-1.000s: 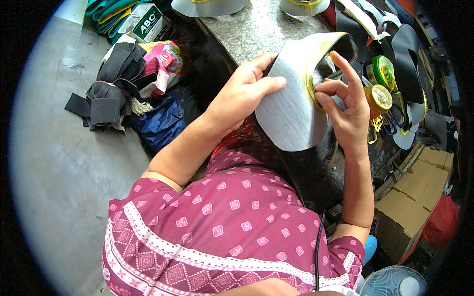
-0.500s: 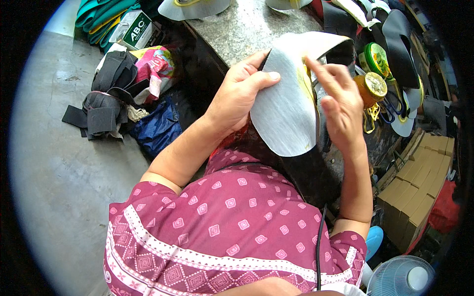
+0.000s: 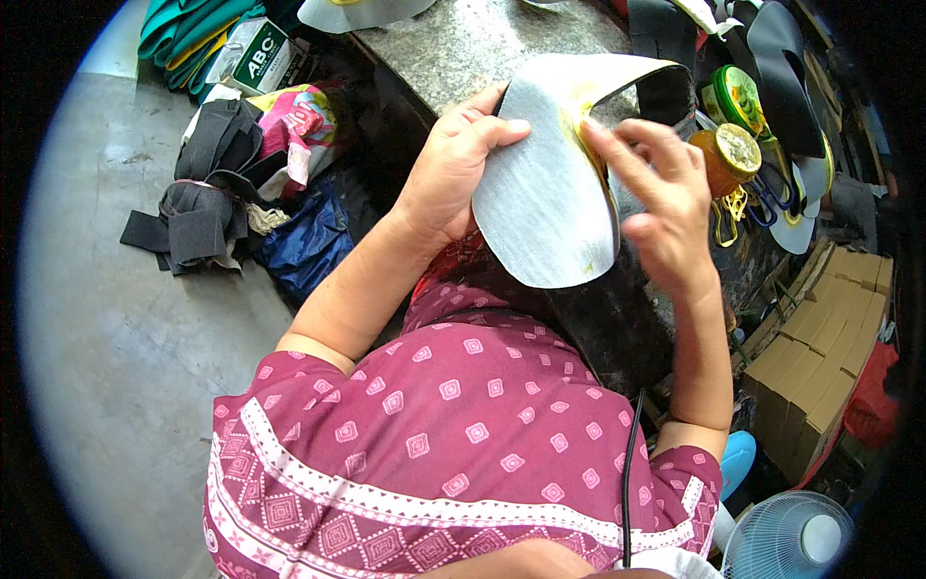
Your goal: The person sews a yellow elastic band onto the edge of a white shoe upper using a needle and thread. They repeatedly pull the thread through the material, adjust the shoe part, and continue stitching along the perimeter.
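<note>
A slipper piece [image 3: 545, 203], pale grey on its sole-shaped face, is held up over the bench. Yellowish glue marks run along its right edge, and a black-lined band curves off its far end. My left hand [image 3: 451, 159] is closed on the left edge, thumb on the grey face and fingers behind it. At the glue-marked edge, the outstretched forefinger of my right hand [image 3: 666, 207] touches or nearly touches the piece. The other fingers of that hand are loosely bent and apart, somewhat blurred, with nothing visible in them.
Beyond the piece lies a stone-topped bench [image 3: 434, 58]. To the right stand a glue-crusted jar [image 3: 725, 159], a green tin [image 3: 738, 99] and cardboard boxes [image 3: 820, 338]. A fan [image 3: 791, 536] is at lower right. Bundled black strips [image 3: 207, 207] lie on the left floor.
The slipper piece and my left hand have shifted slightly left and up in view. My right forefinger has moved a little left and down along the glued edge.
</note>
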A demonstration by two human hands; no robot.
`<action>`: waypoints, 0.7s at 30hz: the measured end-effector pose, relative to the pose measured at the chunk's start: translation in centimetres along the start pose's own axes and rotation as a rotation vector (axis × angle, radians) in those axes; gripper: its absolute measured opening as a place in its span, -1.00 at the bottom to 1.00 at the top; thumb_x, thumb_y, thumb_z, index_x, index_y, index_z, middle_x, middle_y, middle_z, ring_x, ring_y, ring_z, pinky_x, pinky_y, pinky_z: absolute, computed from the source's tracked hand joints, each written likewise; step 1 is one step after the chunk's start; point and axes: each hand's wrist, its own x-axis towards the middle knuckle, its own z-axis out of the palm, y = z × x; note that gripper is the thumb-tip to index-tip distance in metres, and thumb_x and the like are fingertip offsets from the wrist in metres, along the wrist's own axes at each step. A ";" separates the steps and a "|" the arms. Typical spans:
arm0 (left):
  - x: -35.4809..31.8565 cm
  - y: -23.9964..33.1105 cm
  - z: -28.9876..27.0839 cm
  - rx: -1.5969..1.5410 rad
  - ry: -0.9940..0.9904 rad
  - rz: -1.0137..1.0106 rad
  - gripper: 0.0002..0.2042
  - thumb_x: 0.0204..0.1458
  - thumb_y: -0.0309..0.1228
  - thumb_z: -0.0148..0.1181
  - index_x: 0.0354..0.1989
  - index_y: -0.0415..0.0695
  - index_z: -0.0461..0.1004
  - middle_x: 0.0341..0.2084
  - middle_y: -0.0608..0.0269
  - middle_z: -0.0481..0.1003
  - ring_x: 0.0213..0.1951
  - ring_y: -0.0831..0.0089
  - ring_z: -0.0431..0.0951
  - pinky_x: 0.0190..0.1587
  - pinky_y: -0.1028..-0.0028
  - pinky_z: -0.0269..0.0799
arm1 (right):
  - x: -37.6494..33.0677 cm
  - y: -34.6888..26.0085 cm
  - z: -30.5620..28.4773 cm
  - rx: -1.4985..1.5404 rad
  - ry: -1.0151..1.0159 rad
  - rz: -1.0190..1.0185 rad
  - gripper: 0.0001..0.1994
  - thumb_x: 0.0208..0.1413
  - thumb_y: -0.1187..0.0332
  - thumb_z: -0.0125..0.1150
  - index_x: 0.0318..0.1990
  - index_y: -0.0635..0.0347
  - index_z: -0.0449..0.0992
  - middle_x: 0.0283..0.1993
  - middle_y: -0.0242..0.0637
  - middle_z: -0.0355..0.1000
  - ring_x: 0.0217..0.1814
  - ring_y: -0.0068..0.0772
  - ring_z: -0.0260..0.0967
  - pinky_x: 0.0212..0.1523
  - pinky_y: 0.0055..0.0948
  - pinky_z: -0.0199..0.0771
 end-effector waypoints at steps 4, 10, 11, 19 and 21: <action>0.0 0.2 -0.4 0.016 0.053 0.000 -0.57 0.12 -0.56 0.02 0.20 -0.33 0.29 -0.11 0.03 0.56 -0.18 0.36 0.64 -0.04 0.42 0.58 | -0.7 -0.1 -0.1 -0.224 -0.088 -0.093 -0.28 0.17 -0.39 -0.36 0.16 -0.18 0.53 -0.10 -0.33 0.40 -0.21 -0.32 0.34 -0.03 -0.25 0.18; -0.3 -0.3 -0.5 0.011 0.063 -0.023 -0.57 0.12 -0.56 0.03 0.20 -0.32 0.28 -0.11 0.03 0.56 -0.18 0.35 0.65 -0.05 0.41 0.59 | -0.8 0.3 -0.3 -0.177 0.017 -0.057 -0.26 0.18 -0.38 -0.36 0.12 -0.10 0.56 -0.05 -0.32 0.43 -0.27 -0.39 0.35 -0.02 -0.31 0.19; -0.3 -0.4 -0.5 0.018 0.069 -0.016 -0.57 0.12 -0.55 0.03 0.20 -0.32 0.28 -0.12 0.03 0.56 -0.18 0.35 0.65 -0.05 0.41 0.59 | -0.8 0.3 0.1 -0.226 -0.031 -0.069 -0.25 0.17 -0.39 -0.37 0.16 -0.11 0.53 -0.03 -0.31 0.42 -0.26 -0.38 0.34 -0.04 -0.31 0.19; -0.9 -0.2 -0.9 0.104 0.094 -0.011 -0.59 0.11 -0.55 0.04 0.17 -0.31 0.30 -0.14 0.05 0.56 -0.17 0.39 0.63 -0.05 0.42 0.57 | -2.2 0.3 0.0 0.397 -0.137 0.181 -0.28 0.26 -0.29 -0.39 -0.10 0.00 0.68 0.03 -0.23 0.41 -0.13 -0.33 0.27 0.01 -0.36 0.13; -1.4 -0.4 -0.7 0.172 0.070 0.022 -0.59 0.10 -0.55 0.05 0.16 -0.31 0.31 -0.15 0.08 0.56 -0.18 0.42 0.62 -0.05 0.44 0.55 | -1.6 0.4 -0.6 0.601 -0.122 0.250 -0.20 0.27 -0.30 -0.44 -0.20 0.18 0.67 0.06 -0.16 0.37 -0.06 -0.33 0.25 0.09 -0.36 0.11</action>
